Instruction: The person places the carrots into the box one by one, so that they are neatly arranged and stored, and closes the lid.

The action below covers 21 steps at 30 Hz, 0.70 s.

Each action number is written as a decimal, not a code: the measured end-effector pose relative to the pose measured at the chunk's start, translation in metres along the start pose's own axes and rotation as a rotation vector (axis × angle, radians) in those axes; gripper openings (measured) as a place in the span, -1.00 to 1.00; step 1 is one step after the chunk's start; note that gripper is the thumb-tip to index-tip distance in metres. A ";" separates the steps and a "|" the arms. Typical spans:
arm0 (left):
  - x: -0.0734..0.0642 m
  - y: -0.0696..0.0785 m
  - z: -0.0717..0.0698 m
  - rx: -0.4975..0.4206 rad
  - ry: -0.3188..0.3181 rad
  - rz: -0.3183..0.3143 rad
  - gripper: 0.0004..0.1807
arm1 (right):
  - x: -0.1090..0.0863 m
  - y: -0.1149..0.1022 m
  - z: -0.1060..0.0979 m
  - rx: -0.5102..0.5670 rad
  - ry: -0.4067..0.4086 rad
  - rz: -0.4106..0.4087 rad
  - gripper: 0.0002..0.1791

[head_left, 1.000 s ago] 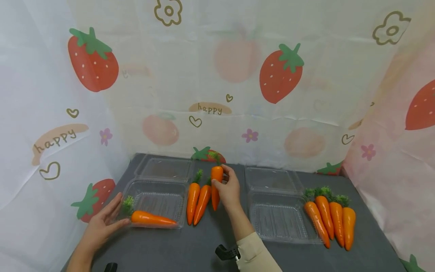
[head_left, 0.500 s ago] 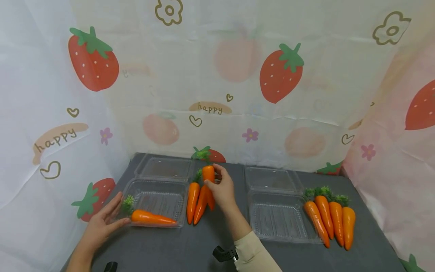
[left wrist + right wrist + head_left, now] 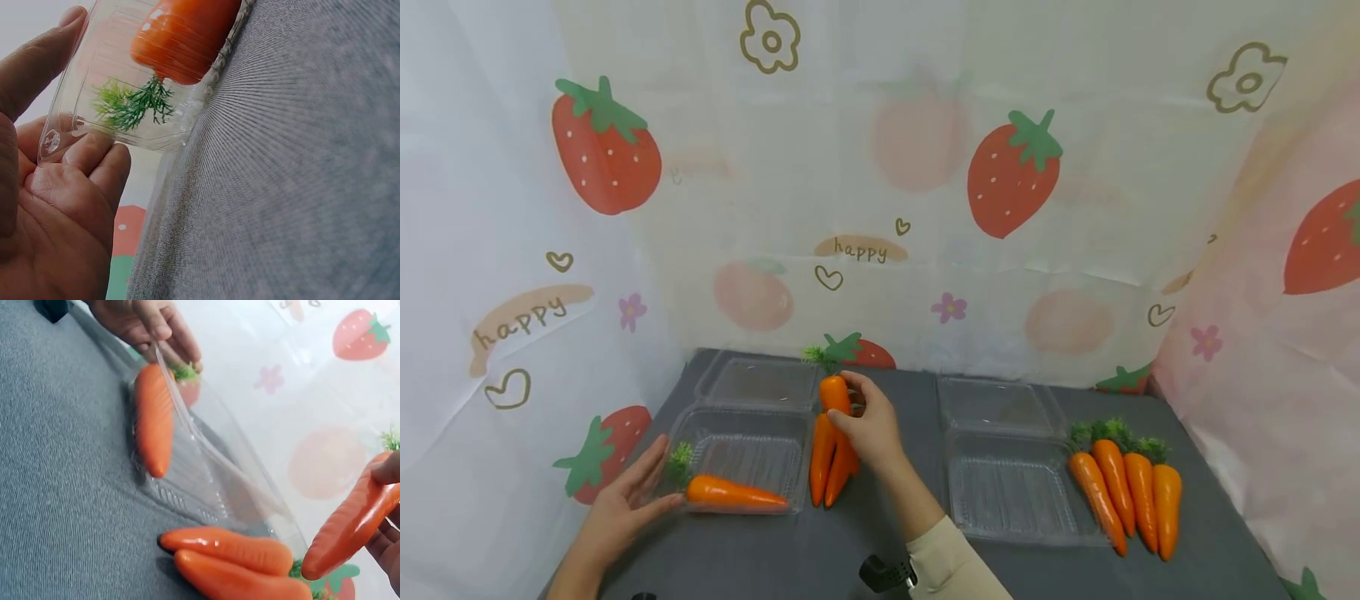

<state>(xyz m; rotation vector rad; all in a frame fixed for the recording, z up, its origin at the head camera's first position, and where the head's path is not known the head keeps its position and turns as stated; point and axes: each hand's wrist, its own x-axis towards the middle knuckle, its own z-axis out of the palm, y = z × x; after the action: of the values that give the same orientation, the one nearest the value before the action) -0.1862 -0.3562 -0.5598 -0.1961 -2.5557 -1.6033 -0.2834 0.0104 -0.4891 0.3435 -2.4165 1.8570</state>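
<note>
My right hand point(image 3: 874, 427) pinches an orange carrot point(image 3: 833, 393) near its leafy top, thumb on one side and fingers on the other. This carrot point(image 3: 350, 519) hangs above two carrots point(image 3: 225, 547) lying side by side on the cloth, overlapping them in the head view. To their left is an open clear plastic container point(image 3: 752, 446) with one carrot point(image 3: 733, 493) lying along its front wall, leaves to the left. My left hand point(image 3: 625, 508) holds that container by its front left corner. In the left wrist view the left hand's fingers point(image 3: 94, 153) are at the container's edge.
A second clear container point(image 3: 1015, 483), lid folded back, stands right of centre on the grey cloth point(image 3: 820, 558). Several carrots point(image 3: 1123, 500) lie in a row at its right side, the nearest overlapping its rim. A strawberry-print curtain point(image 3: 880, 183) closes off the back and sides.
My right hand has carried its carrot leftward, over the two lying carrots toward the left container. The left hand stays at the container's corner. The head view has tilted slightly.
</note>
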 end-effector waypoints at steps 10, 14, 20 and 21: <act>-0.002 -0.001 0.002 -0.031 0.013 -0.002 -0.02 | -0.002 -0.021 0.013 0.019 -0.069 -0.019 -0.34; -0.001 -0.001 0.002 -0.059 0.013 -0.002 -0.02 | -0.001 -0.026 0.018 0.030 -0.091 -0.039 -0.35; 0.001 -0.003 0.002 -0.022 0.012 -0.023 0.00 | 0.000 -0.026 0.027 0.023 -0.123 -0.076 -0.37; 0.001 -0.004 0.002 -0.014 0.011 -0.024 0.01 | 0.000 -0.026 0.029 0.028 -0.132 -0.080 -0.38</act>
<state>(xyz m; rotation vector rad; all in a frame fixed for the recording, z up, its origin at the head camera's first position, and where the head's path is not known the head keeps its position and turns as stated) -0.1878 -0.3565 -0.5638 -0.1581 -2.5486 -1.6259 -0.2750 -0.0234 -0.4722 0.5740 -2.4213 1.8917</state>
